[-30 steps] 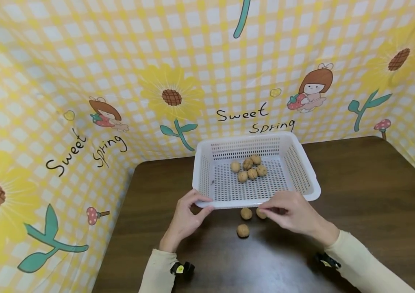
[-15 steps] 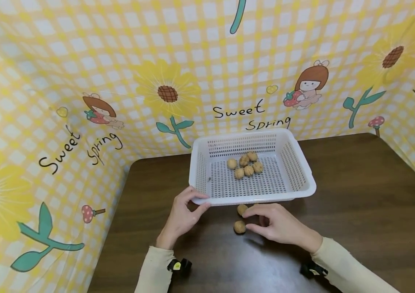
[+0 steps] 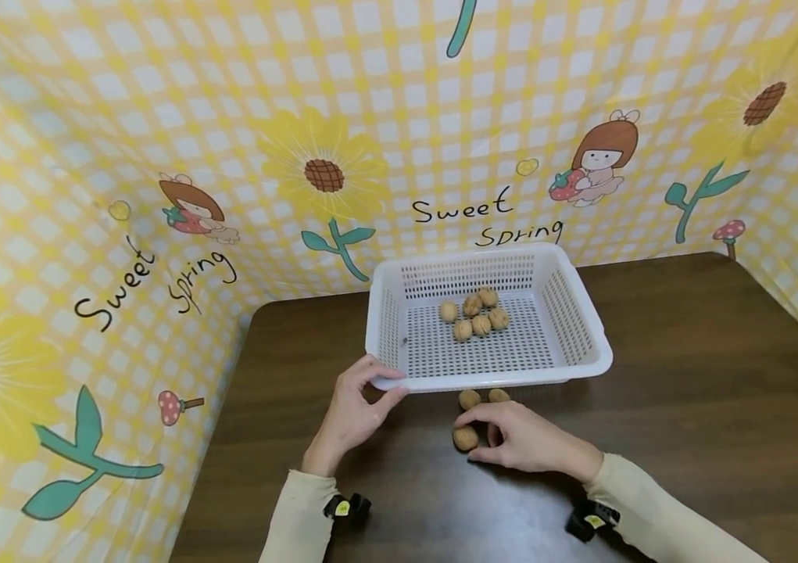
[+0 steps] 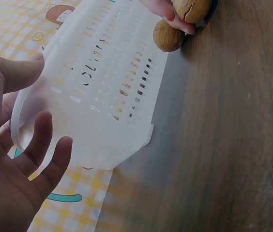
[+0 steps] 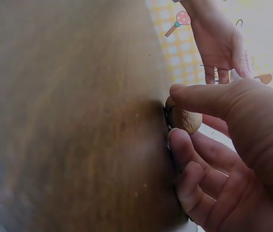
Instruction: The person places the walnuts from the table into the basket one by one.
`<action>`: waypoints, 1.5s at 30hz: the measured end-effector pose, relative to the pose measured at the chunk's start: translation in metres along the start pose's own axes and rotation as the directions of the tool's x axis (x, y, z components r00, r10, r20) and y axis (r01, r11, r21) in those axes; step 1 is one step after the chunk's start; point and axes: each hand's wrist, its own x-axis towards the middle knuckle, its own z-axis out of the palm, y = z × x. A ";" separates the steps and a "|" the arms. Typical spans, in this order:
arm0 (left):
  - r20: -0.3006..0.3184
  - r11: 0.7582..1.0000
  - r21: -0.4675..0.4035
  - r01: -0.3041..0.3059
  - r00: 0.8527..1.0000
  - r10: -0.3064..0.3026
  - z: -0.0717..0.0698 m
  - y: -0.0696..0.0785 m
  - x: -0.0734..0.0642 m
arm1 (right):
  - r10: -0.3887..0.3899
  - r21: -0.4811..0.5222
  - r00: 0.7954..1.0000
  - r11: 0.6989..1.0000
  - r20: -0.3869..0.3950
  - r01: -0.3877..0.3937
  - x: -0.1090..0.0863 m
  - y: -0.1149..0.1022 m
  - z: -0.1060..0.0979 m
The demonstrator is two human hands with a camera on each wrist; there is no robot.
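Observation:
A white plastic basket (image 3: 497,381) with slotted walls stands at the back of the table, several walnuts (image 3: 481,324) lying on its floor. My left hand (image 3: 352,414) pinches its front left corner, thumb and fingers about the rim. In front of the basket, my right hand (image 3: 528,438) has thumb and fingers curled round the nearest walnut (image 3: 465,439), which sits low at the table. Two more walnuts lie just behind it, a left one (image 3: 470,399) and a right one (image 3: 499,396) close to the basket's front wall. In the right wrist view, the thumb covers part of the gripped walnut (image 5: 187,121).
The dark wooden table (image 3: 687,375) extends to both sides of the basket. A yellow checked cloth (image 3: 427,102) with printed flowers hangs behind and at the sides, right against the table's back edge. Black straps (image 3: 592,520) sit on both wrists.
My right hand has left the walnut by the basket's front right and moved left and nearer, to the closest walnut. The left hand stays at the basket's rim.

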 end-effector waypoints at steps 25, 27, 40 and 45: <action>0.001 1.000 0.016 0.015 1.000 -0.015 -0.003 0.003 0.001 | -0.031 0.052 0.996 0.998 -0.087 0.036 0.002 0.000 0.001; -0.001 1.000 0.017 0.011 1.000 -0.011 -0.004 0.003 0.001 | -0.051 0.037 0.993 0.998 -0.107 0.055 0.002 0.000 0.001; -0.012 1.000 0.026 0.015 1.000 -0.014 -0.003 0.004 0.001 | -0.125 0.015 0.966 0.991 -0.226 0.131 0.003 -0.010 -0.002; -0.006 0.999 0.021 0.024 1.000 -0.024 0.000 0.004 -0.001 | -0.155 -0.032 0.955 0.988 -0.254 0.152 0.002 -0.014 -0.008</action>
